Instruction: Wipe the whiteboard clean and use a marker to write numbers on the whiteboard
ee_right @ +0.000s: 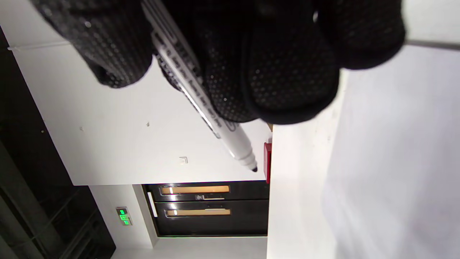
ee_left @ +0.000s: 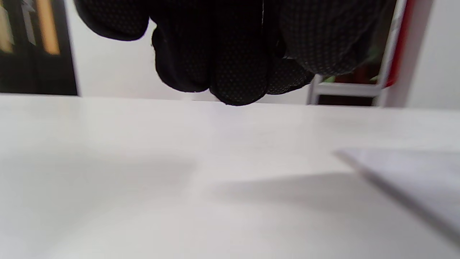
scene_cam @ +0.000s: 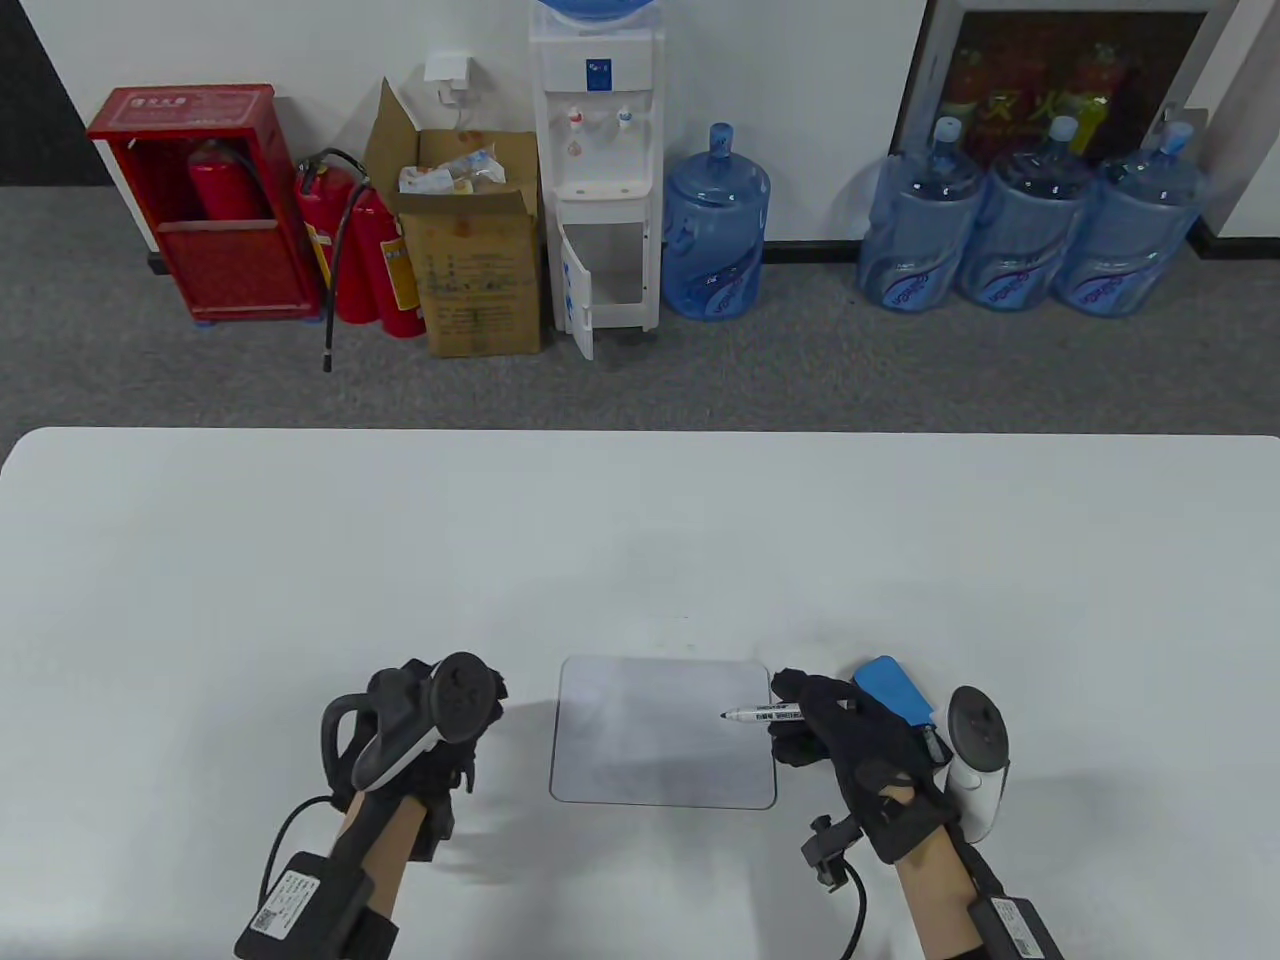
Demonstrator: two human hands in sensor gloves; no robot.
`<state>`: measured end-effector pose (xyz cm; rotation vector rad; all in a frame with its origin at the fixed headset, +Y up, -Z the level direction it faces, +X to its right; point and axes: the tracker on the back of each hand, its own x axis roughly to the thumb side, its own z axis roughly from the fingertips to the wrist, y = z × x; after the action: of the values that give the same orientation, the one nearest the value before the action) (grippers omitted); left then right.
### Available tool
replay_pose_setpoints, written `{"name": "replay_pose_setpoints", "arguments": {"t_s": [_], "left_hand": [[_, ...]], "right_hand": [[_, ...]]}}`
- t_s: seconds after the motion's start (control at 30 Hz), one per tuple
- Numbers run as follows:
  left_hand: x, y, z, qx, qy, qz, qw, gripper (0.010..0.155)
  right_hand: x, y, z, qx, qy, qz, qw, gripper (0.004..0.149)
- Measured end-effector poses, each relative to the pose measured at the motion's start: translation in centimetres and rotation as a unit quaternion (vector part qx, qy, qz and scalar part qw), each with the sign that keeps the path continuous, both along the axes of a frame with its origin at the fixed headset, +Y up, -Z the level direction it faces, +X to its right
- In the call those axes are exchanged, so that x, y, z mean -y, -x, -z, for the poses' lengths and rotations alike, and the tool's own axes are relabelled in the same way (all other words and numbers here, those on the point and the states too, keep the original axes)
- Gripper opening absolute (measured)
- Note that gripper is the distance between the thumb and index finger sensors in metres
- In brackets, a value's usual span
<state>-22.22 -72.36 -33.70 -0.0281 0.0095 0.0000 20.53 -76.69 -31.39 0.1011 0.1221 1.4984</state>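
A small whiteboard [scene_cam: 663, 732] with rounded corners lies on the table, wiped but faintly smeared. My right hand [scene_cam: 835, 735] grips an uncapped white marker [scene_cam: 762, 714] at the board's right edge, its black tip pointing left over the board. In the right wrist view the marker [ee_right: 230, 138] sticks out from under my curled fingers [ee_right: 284, 79], tip in the air above the whiteboard [ee_right: 395, 162]. A blue eraser [scene_cam: 895, 689] lies just behind my right hand. My left hand [scene_cam: 430, 735] rests on the table left of the board with fingers [ee_left: 230, 61] curled and holding nothing; the whiteboard's corner [ee_left: 413, 180] shows at the right.
The white table [scene_cam: 640, 540] stretches wide behind and beside the board. Beyond its far edge stand fire extinguishers [scene_cam: 355, 250], a cardboard box [scene_cam: 475, 260], a water dispenser [scene_cam: 600, 170] and several blue water jugs [scene_cam: 1020, 220] on the grey floor.
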Motion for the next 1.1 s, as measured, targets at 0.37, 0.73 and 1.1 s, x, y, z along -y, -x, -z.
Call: {"name": "replay_pose_setpoints", "arguments": {"t_s": [0.37, 0.73, 1.1], "left_hand": [[4.1, 1.4, 1.7, -0.041, 0.055, 0.095, 0.993, 0.046], [4.2, 0.7, 1.6, -0.032, 0.068, 0.133, 0.988, 0.046], [2.0, 1.1, 1.2, -0.028, 0.070, 0.079, 0.994, 0.057]], "right_hand": [[0.2, 0.0, 0.0, -0.002, 0.003, -0.029, 1.000, 0.054], [0.1, -0.1, 0.0, -0.002, 0.006, -0.040, 0.999, 0.054], [0.1, -0.3, 0.0, 0.003, 0.009, -0.039, 0.999, 0.055]]}}
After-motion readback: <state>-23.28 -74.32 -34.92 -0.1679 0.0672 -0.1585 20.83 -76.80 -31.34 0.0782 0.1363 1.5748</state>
